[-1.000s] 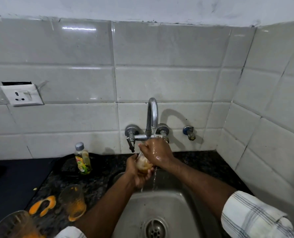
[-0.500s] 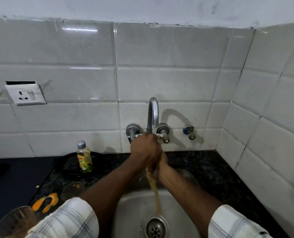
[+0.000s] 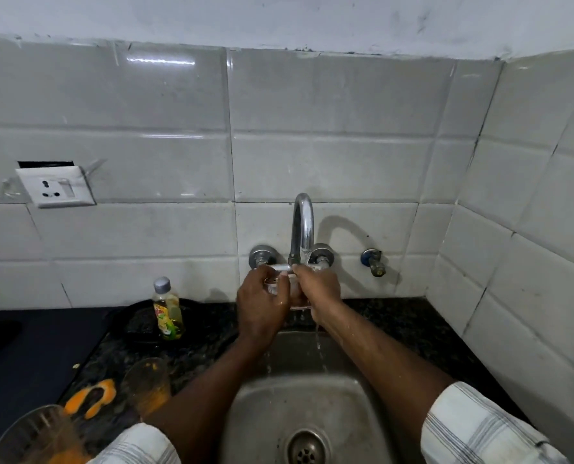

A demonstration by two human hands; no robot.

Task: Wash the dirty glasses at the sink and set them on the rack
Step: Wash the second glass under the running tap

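Observation:
Under the running tap I hold a clear glass with both hands above the steel sink. My left hand grips its left side, my right hand grips its right side. Water runs off the glass into the basin. Two dirty glasses with orange residue stand on the dark counter at the left: one beside my left forearm, one at the bottom left corner. No rack is in view.
A small bottle of yellow-green liquid stands on a black dish left of the sink. An orange smear lies on the counter. A wall socket is at left, a second small tap right of the faucet. Tiled walls close off back and right.
The glass was tipped and orange liquid poured out half a second ago; now it is back up under the tap between both hands, and clear water drips from it.

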